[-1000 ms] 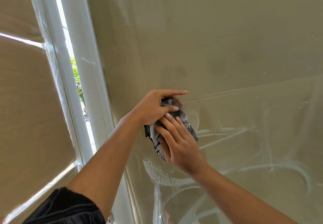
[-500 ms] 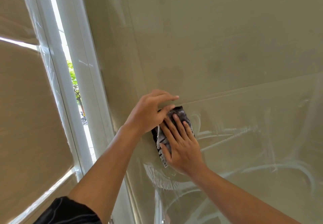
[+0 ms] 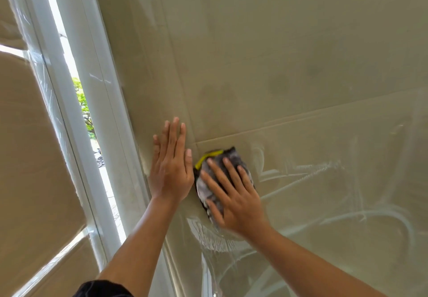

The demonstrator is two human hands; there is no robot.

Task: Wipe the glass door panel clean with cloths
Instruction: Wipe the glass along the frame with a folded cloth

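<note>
I have the right hand (image 3: pixel 236 201) laid flat on the cloth (image 3: pixel 228 156), fingers straight and spread, pinning it to the glass panel (image 3: pixel 301 65) without gripping it. The left hand (image 3: pixel 170 169) is flat too, fingers straight and together. It presses bare on the glass just beside the cloth, close to the white door frame (image 3: pixel 92 88), and holds nothing.

As I judge it, the step is rubbing out the smears. The white streaks (image 3: pixel 347 215) loop across the lower right of the panel, and a feathery patch sits just below the cloth, so most of that area looks undone. I would press through the whole palm, not the fingertips, and work in overlapping strokes toward the streaks. I would turn the cloth to a fresh face once it drags residue. The bare left palm may print the glass, so that spot wants a pass afterwards.

The cloth is a soft, mottled grey wad, bunched and not folded, with a yellow edge (image 3: pixel 208 155) showing at its upper left. It should mould easily under the hand. The glass is smooth and glossy. Its beige tone seems to come from something behind it. A straight pale line (image 3: pixel 301 117) crosses it; whether that is a seam or a film edge I cannot tell. The frame is hard and rounded, wrapped in thin, shiny film.
</note>
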